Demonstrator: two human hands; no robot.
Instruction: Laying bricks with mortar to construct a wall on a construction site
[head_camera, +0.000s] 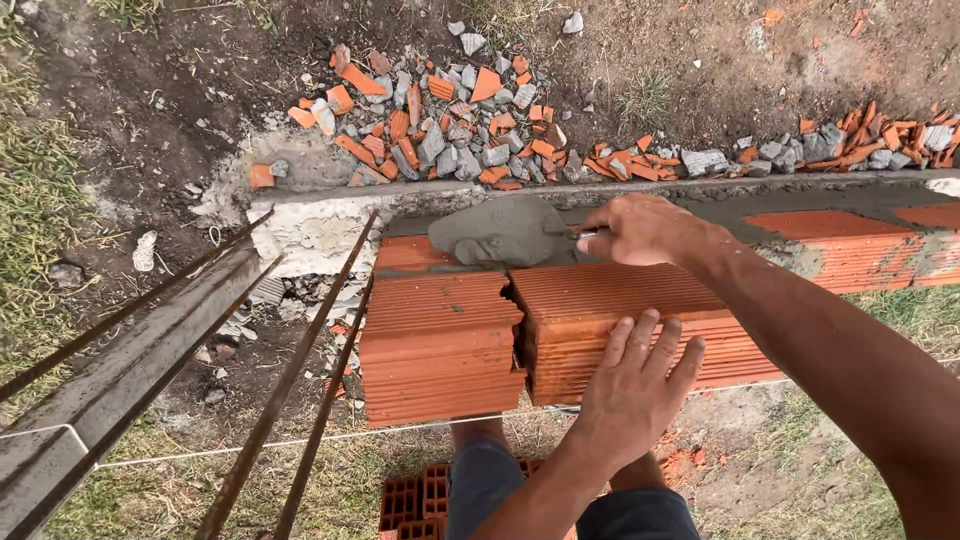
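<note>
A person's left hand (635, 390) lies open, flat on a ribbed hollow clay brick (640, 330) atop the wall. The right hand (645, 230) grips a mortar-laden trowel (505, 232) above the neighbouring brick (440, 345); tilted, wet mortar might slide off.

- Soft, even daylight is filling the frame, casting only faint shadows.
- Nothing is glaring; focus is staying sharp.
- Straight lines are bowing toward the edges.
</note>
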